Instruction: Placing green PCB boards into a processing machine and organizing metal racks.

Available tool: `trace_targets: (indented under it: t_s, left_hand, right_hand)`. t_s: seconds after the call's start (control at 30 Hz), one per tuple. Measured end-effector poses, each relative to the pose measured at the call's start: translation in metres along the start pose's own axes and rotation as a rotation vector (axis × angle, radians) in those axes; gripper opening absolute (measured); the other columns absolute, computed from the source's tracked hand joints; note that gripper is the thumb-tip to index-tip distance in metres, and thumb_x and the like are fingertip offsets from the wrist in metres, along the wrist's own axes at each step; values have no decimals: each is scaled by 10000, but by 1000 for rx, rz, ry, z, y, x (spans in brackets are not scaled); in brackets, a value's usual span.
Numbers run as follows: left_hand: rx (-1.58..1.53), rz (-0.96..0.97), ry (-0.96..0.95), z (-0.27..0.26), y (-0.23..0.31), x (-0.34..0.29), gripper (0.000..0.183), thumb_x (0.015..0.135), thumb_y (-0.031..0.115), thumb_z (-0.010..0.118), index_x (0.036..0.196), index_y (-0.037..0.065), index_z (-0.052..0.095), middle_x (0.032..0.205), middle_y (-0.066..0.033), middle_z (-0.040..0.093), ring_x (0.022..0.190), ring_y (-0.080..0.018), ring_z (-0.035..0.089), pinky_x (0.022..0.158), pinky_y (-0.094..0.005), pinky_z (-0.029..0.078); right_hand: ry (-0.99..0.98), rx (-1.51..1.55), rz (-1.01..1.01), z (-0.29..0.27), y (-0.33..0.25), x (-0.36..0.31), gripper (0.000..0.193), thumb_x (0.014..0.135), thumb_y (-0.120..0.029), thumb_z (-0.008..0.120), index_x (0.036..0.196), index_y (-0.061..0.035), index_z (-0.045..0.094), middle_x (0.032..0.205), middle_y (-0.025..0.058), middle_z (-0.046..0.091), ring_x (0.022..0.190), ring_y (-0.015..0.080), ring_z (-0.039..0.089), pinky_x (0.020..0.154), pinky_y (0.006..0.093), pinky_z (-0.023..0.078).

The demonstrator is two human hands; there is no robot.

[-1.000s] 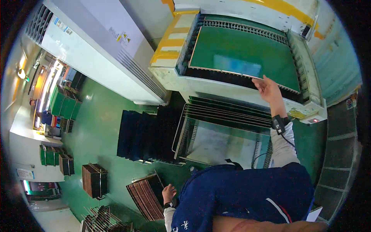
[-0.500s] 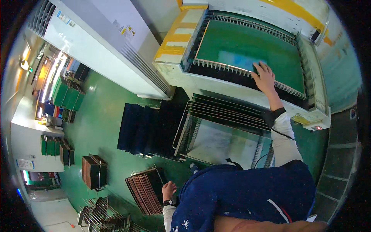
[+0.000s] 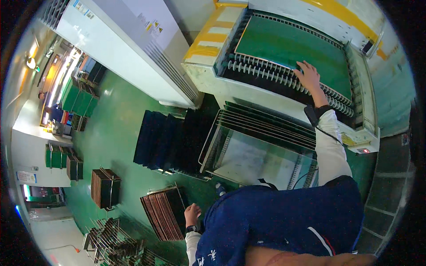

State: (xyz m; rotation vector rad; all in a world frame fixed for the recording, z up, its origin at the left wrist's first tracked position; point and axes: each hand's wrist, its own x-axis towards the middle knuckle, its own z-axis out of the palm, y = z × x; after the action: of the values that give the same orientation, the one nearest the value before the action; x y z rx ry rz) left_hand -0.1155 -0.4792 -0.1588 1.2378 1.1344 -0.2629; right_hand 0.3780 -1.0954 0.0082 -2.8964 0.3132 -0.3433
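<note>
A large flat green panel point(image 3: 288, 46) lies on the toothed rollers point(image 3: 262, 71) of a conveyor machine at the upper right. My right hand point(image 3: 309, 77) rests at the panel's near edge with its fingers stretched out, gripping nothing. A dark band with a cord is round the right wrist. Down by my side hangs my left hand point(image 3: 192, 214), its fingers loosely bent and nothing visible in it. It is nearest to a rack of upright brown-edged panels point(image 3: 163, 213) on the floor.
Below the conveyor, a wire rack point(image 3: 217, 133) holds several dark panels over a pale flat surface point(image 3: 253, 157). Dark blue panels point(image 3: 162, 139) stand left of it. A tall white cabinet point(image 3: 128, 48) leans across the upper left. More racks point(image 3: 105, 188) stand on the green floor.
The green panel has moved away from me on the rollers, uncovering more of the near roller row. My right hand has shifted slightly right with its fingers still extended. My left hand stays low.
</note>
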Motion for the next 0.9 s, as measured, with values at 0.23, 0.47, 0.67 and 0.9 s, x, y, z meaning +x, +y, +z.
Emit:
trace_targets:
  t_s: [0.23, 0.47, 0.67, 0.9]
  left_hand:
    - [-17, -41, 39, 7, 8, -5, 242, 858, 234, 618, 949, 13, 584, 770, -56, 623, 594, -153, 600, 462, -250, 468]
    - [5, 0, 37, 11, 14, -2, 282, 864, 238, 618, 1015, 6, 568, 788, -79, 622, 605, -151, 600, 485, -255, 484]
    - [-11, -30, -16, 5, 8, 7, 308, 867, 249, 615, 1031, -6, 563, 801, -65, 617, 630, -143, 601, 507, -245, 480]
    - [76, -33, 27, 9, 10, 0, 329, 854, 264, 623, 1059, 10, 582, 822, -50, 631, 673, -136, 615, 547, -244, 485]
  right_hand:
    - [66, -25, -101, 7, 11, 3, 523, 829, -490, 543, 1278, -227, 496, 1350, 88, 450, 1253, 337, 391, 1017, 483, 324]
    - [166, 219, -282, -2, 2, -26, 423, 847, -382, 574, 1180, -121, 558, 1206, 137, 552, 1064, 310, 538, 916, 422, 414]
    - [-199, 792, -281, -7, -79, -173, 210, 872, -147, 587, 1041, -29, 623, 993, 104, 651, 899, 199, 609, 817, 299, 459]
    - [-315, 583, -350, 27, -84, -272, 302, 809, -157, 634, 1088, -47, 603, 999, 149, 634, 897, 286, 617, 782, 355, 481]
